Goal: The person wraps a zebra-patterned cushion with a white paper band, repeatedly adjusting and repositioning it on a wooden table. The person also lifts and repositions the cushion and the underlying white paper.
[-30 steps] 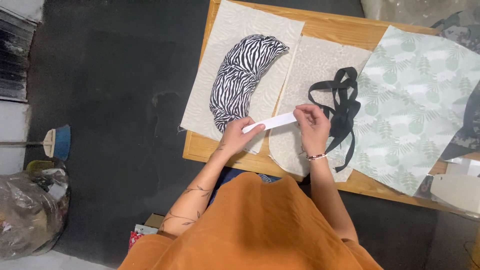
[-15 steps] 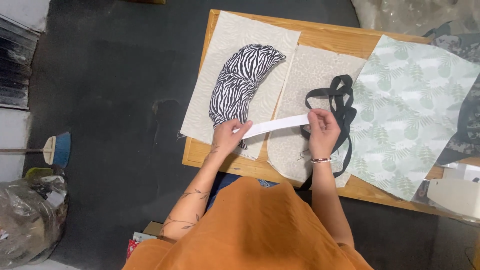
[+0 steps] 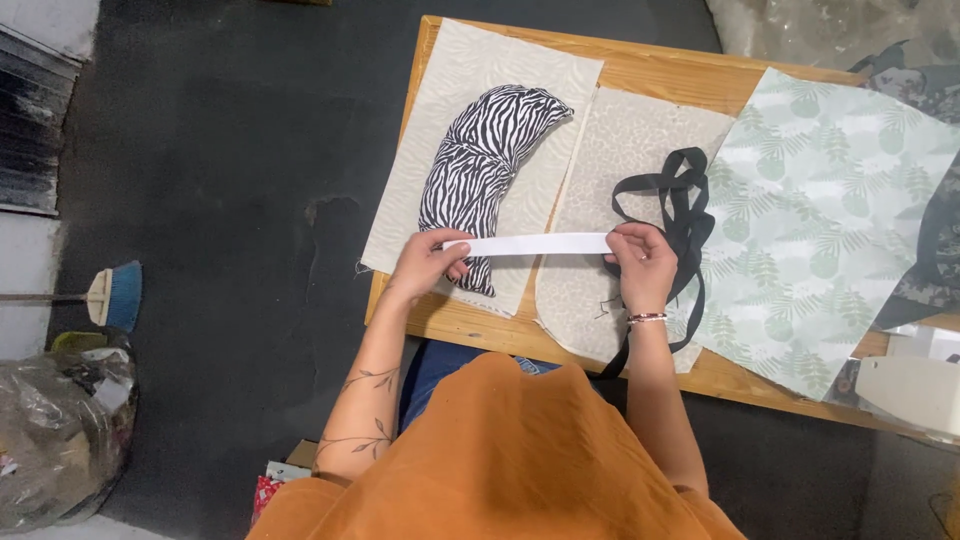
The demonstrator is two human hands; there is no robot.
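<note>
A flat white elastic strip (image 3: 530,243) is stretched level between both hands above the wooden table (image 3: 660,78). My left hand (image 3: 428,266) pinches its left end, over the lower tip of a zebra-striped padded piece (image 3: 482,170). My right hand (image 3: 640,265) pinches its right end, beside a looped black strap (image 3: 686,210). The zebra piece lies on a pale beige fabric panel (image 3: 470,100). A second beige curved panel (image 3: 625,150) lies under the strip's right half.
A light green leaf-print fabric (image 3: 820,220) covers the table's right side, with camouflage cloth (image 3: 935,240) past it. A white sewing machine part (image 3: 915,385) sits at the right edge. On the dark floor at left are a blue broom (image 3: 112,296) and a full plastic bag (image 3: 55,440).
The white strip has gone from short and tilted to long and level as my hands moved apart, the left hand sliding left toward the zebra piece's lower tip.
</note>
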